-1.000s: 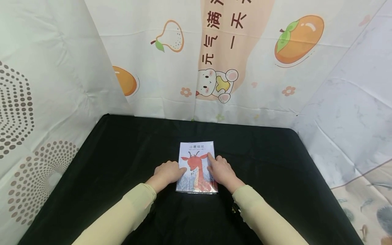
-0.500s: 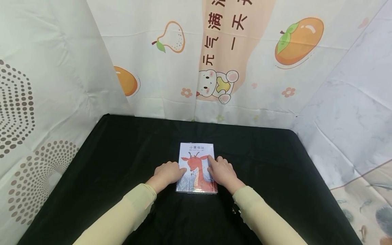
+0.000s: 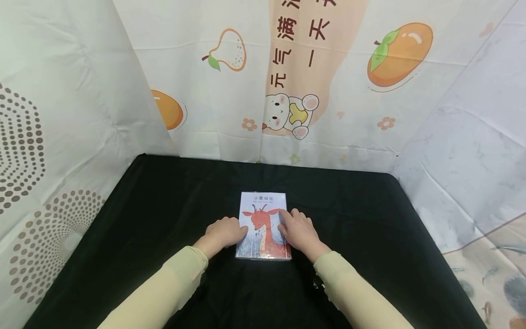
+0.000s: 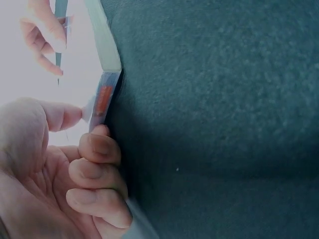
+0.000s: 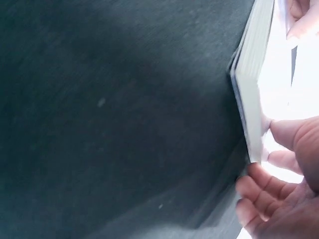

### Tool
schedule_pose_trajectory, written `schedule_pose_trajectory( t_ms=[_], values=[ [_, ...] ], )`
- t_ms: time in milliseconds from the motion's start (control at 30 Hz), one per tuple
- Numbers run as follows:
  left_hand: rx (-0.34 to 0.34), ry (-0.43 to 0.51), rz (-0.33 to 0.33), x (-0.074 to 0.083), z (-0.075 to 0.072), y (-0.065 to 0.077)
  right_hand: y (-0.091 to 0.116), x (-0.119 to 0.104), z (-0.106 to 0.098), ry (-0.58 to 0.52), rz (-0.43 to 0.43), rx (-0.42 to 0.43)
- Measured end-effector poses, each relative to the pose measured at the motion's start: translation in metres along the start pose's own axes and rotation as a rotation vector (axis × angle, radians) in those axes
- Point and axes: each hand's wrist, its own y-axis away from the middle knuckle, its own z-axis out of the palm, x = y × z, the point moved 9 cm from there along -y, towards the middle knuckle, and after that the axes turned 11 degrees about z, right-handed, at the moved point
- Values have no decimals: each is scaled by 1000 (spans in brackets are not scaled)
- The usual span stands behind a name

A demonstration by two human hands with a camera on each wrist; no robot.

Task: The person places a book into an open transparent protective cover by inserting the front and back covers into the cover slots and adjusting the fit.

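A picture book (image 3: 263,235) with a red deer on a pale cover lies flat in the head view, its title at the far end. My left hand (image 3: 223,231) grips its left side, thumb on the cover. In the left wrist view, that hand's curled fingers sit against the spine (image 4: 103,97), which carries an orange patch. My right hand (image 3: 300,230) holds the opposite side, with thumb and index finger on the cover. The right wrist view shows the other fingers at the edge of the page block (image 5: 254,74). Glare whitens the cover in both wrist views.
Black cloth (image 3: 349,214) covers the table under the book. White curtains printed with fruit, a cartoon bear (image 3: 283,112) and writing hang behind it. A dotted curtain (image 3: 61,137) borders the left side, and pale cloth (image 3: 472,160) hangs along the right.
The book's far edge looks slightly lower in the head view than a second ago, so the book lies a little flatter. Both hands keep nearly the same place on it.
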Motion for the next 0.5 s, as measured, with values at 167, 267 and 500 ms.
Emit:
schedule_pose_trajectory(
  t_ms=[167, 267, 500],
  values=[
    [53, 7, 15, -7, -11, 1, -2, 3, -4, -14, -18, 59],
    [116, -26, 33, -12, -22, -3, -4, 4, -11, -27, -36, 96],
    [279, -78, 72, -22, -58, -8, -7, 5, -26, 0, -68, 152]
  ],
)
